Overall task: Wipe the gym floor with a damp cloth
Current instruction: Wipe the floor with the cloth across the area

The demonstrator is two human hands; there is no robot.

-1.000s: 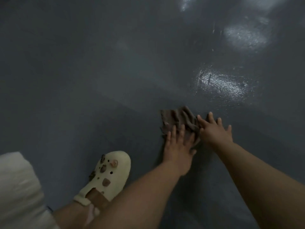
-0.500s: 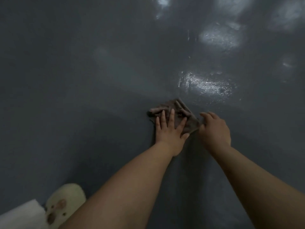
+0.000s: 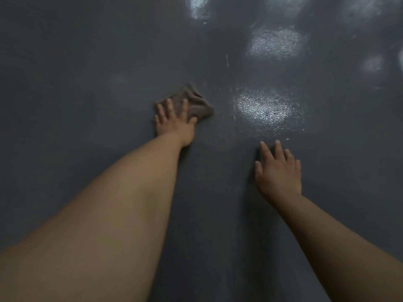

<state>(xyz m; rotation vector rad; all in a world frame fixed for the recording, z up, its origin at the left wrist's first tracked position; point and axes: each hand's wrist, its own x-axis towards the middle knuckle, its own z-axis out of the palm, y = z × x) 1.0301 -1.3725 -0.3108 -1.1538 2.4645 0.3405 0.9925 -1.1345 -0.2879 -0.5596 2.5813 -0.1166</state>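
The right hand (image 3: 278, 171) has come off the brown cloth (image 3: 187, 103) now. Half a second ago it was curled at the cloth's right edge; here it sits flat on the bare grey floor (image 3: 76, 83), fingers spread and straight, holding nothing, well apart from the cloth and nearer the person. It reads as a bracing hand, taking weight while the other arm reaches.

The left hand (image 3: 174, 120) carries the work alone. Its palm and straight, splayed fingers press down on the bunched cloth, which pokes out beyond the fingertips and to the right of the thumb. Nothing is pinched or gripped; the cloth is simply pinned to the floor under an open hand. The arm is stretched further forward than it was a moment ago, and the pale shoe that sat at lower left has dropped out of the picture, so the head has leaned forward with the stroke.

The cloth lies just left of a bright glossy patch (image 3: 265, 107), which looks like a light's reflection on the floor, with more such patches further off. The judgement: a one-handed push stroke is under way, with plenty of floor left to cover.
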